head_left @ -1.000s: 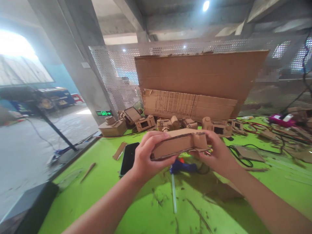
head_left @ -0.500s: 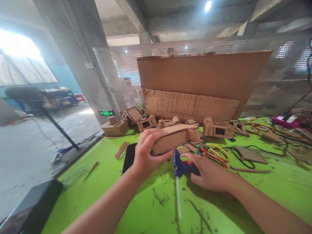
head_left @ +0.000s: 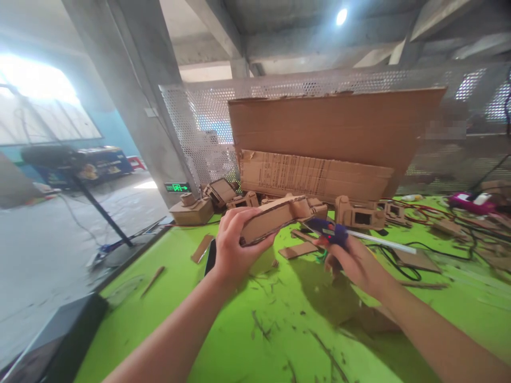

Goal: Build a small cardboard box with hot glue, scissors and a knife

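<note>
- Two hands: left hand (head_left: pixel 235 239), right hand (head_left: pixel 361 263)
- One cardboard piece (head_left: pixel 269 221) in hand
- One glue gun (head_left: pixel 333 232)
- One glue stick (head_left: pixel 385 241) in the gun
- Two cardboard sheets (head_left: pixel 333 127) upright at the surface's (head_left: pixel 223 340) far edge
- At least four cardboard models (head_left: pixel 355 210) along that edge

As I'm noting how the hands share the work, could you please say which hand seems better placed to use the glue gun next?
Probably the right hand: it grips the blue glue gun, nozzle toward the cardboard piece, which the left hand holds.
</note>
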Available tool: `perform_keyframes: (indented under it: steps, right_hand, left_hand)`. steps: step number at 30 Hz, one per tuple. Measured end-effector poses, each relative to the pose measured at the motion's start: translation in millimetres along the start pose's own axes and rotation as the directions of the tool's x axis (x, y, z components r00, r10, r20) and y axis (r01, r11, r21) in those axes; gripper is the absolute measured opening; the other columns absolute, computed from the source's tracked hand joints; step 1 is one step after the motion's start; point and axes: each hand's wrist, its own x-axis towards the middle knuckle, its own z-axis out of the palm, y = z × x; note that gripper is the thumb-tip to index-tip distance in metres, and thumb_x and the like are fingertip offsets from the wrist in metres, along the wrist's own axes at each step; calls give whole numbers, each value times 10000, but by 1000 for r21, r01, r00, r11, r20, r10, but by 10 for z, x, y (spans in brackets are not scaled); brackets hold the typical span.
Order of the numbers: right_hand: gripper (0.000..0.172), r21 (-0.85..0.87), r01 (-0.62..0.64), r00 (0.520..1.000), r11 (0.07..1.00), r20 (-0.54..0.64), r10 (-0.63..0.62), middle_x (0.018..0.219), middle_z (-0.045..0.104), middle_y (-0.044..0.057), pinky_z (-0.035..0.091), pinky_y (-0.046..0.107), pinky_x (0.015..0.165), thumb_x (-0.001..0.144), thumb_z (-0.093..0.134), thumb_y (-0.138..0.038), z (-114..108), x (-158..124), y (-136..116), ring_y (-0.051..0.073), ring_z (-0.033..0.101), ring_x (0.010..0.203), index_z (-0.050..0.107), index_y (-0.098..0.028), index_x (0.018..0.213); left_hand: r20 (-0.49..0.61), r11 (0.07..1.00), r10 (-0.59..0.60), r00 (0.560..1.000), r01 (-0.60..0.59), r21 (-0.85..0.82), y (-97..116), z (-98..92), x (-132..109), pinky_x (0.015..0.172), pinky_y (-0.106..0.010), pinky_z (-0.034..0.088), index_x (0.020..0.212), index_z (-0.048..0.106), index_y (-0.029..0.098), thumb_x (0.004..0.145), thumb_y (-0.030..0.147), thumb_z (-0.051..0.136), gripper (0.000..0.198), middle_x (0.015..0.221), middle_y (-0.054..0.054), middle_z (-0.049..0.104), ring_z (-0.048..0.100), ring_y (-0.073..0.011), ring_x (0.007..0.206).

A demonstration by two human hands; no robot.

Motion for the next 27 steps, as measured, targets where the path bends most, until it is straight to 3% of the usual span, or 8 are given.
perform_keyframes:
  steps: [4, 8, 12, 17, 22, 27]
  right_hand:
    - [398, 15, 19, 988, 1000, -151, -16, 461, 570, -29, 411, 285, 402, 934, 584, -574, -17, -17, -86, 183, 543, 416, 684, -192, 978]
    - [435, 96, 183, 958, 978, -243, -155, 503, 581, -25, 381, 277, 417, 990, 532, -609, -77, -92, -127, 151, 501, 412, 685, -202, 1006]
    - [373, 93, 319, 946, 943, -81, -312, 593, 582, -18, 421, 288, 459, 1031, 503, -543, -87, -223, -118, 158, 514, 476, 662, -216, 1114]
    - [302, -126, 407, 910, 905, 145, -389, 660, 571, -25, 459, 306, 544, 1043, 525, -451, -76, -289, -11, 172, 552, 558, 626, -258, 1253]
    - [309, -299, 433, 901, 850, 186, -393, 626, 584, -17, 493, 339, 558, 1042, 505, -460, -88, -272, 93, 208, 570, 542, 660, -280, 1240]
    - [272, -301, 448, 893, 842, 195, -406, 608, 597, -14, 524, 342, 571, 1036, 528, -438, -66, -285, 49, 220, 603, 550, 686, -282, 1193]
  left_hand:
    - [-2, 1000, 3, 1000, -3, 26, -26, 0, 5, 950, -490, 547, 1180, 652, 253, 754, 294, 877, 484, 1147, -74, 707, 676, -277, 1068]
    - [18, 994, 69, 997, -71, 88, -47, -22, 21, 954, -497, 525, 1211, 633, 268, 776, 298, 862, 492, 1161, -74, 708, 663, -285, 1080]
    - [39, 987, 115, 993, -119, 112, -48, -35, 24, 964, -499, 506, 1220, 625, 275, 790, 290, 854, 488, 1163, -75, 706, 653, -289, 1084]
    - [75, 986, 124, 989, -132, 98, -11, -20, 2, 967, -495, 503, 1220, 616, 270, 797, 286, 851, 484, 1186, -83, 705, 654, -294, 1097]
    - [113, 980, 183, 977, -191, 64, 38, -7, -2, 961, -475, 501, 1239, 600, 267, 803, 270, 845, 500, 1180, -87, 709, 661, -287, 1098]
    - [113, 979, 190, 975, -198, 58, 49, -5, 2, 966, -477, 496, 1240, 600, 255, 809, 261, 839, 493, 1185, -101, 708, 662, -289, 1102]
